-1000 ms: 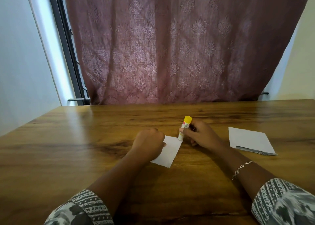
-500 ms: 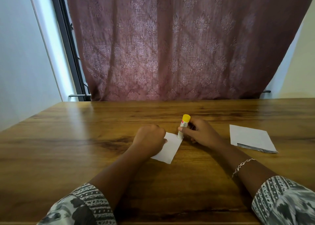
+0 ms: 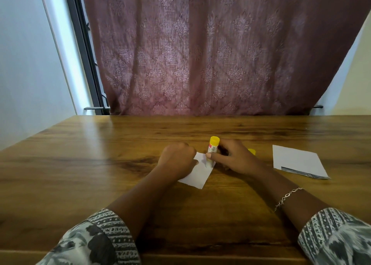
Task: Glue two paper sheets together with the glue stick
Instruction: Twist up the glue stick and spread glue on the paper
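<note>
A small white paper sheet [image 3: 197, 175] lies on the wooden table [image 3: 80, 164] in front of me. My left hand [image 3: 177, 160] rests on its left part with curled fingers and holds it down. My right hand [image 3: 233, 156] grips a glue stick [image 3: 212, 147] with a yellow end, held upright, its lower tip on the sheet's far right part. A second, larger white sheet [image 3: 297, 160] lies flat to the right, apart from both hands.
A yellow cap [image 3: 252, 151] peeks out behind my right hand. A maroon patterned curtain [image 3: 200, 54] hangs behind the table's far edge. Bare wood spreads to the left and near me.
The glue stick's tip has slid from the sheet's right edge further onto the sheet. My left hand stays on the paper. The view has shifted slightly.
</note>
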